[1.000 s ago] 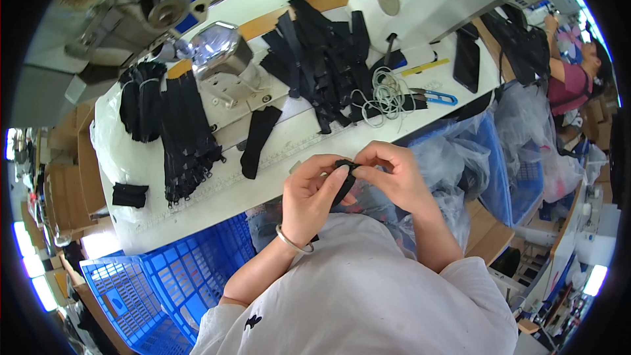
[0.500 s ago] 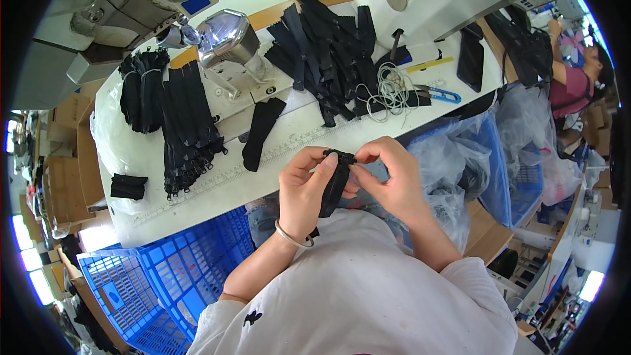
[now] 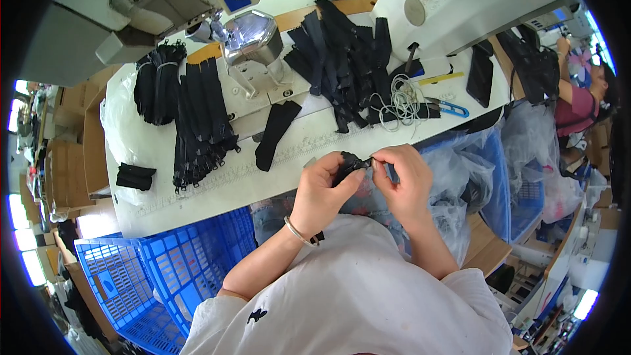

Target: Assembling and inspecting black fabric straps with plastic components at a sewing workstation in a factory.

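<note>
In front of my body, over the table's near edge, my left hand (image 3: 320, 194) is closed around a bunched black zipper (image 3: 347, 166). My right hand (image 3: 407, 184) pinches a narrow end of it between thumb and fingertips, just right of the left hand. Fingers partly hide the zipper, so its pull cannot be made out. Beyond my hands, one black zipper strip (image 3: 276, 135) lies alone on the white table (image 3: 217, 204). More black zippers lie in a loose pile (image 3: 345, 69) and, to the left, in a row (image 3: 202, 118) with pulls toward me.
A sewing machine (image 3: 253, 39) stands at the back. A tied zipper bundle (image 3: 156, 89) and folded black pieces (image 3: 136, 176) lie left. Tangled pale cord (image 3: 402, 102), blue thread snips (image 3: 450, 109) and a black phone (image 3: 480, 77) lie right. A blue basket (image 3: 177, 269) stands below; a person (image 3: 578, 102) sits far right.
The zipper, which hung down between my hands, is now gathered in my left hand. My right hand has moved slightly right, pinching its end. The view has shifted a little.
</note>
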